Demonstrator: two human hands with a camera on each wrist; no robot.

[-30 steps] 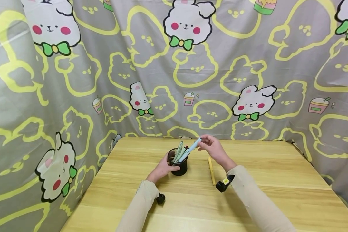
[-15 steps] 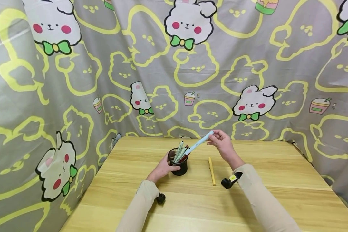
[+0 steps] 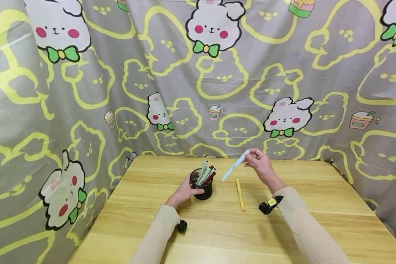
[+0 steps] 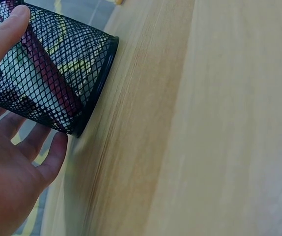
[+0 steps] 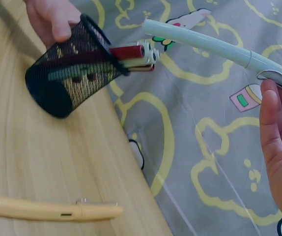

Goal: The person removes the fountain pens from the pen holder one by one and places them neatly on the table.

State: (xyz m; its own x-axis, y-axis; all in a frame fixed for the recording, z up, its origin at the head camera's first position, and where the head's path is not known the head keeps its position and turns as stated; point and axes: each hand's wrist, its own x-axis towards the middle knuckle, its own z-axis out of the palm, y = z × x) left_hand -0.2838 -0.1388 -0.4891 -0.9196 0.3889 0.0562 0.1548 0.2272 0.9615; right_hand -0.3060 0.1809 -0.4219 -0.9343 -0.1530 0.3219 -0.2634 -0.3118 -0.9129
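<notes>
On the pale wooden worktop [image 3: 217,234], toward its left, the person's left hand [image 3: 184,191] held the black wire-mesh pen cup [image 3: 202,189], thumb on the near wall and fingers [image 4: 42,157] loosely curled round its far side. The cup stood upright and carried a bunch of pens [image 3: 206,174], some pale green, one dark red, leaning out toward the right. Just right of the cup a yellow capped pen [image 3: 239,194] lay flat on the wood, its length running away from the person, touching nothing. Above it, clear of the cup, the right hand [image 3: 262,167] was raised in the air and pinched the upper end of a long light-blue pen [image 3: 235,170] between thumb and fingertips; the pen slanted down and left, its free tip hanging between the cup and the yellow pen. A grey curtain printed with white rabbits and yellow outlines [image 3: 118,73] hung close behind and around the worktop.
</notes>
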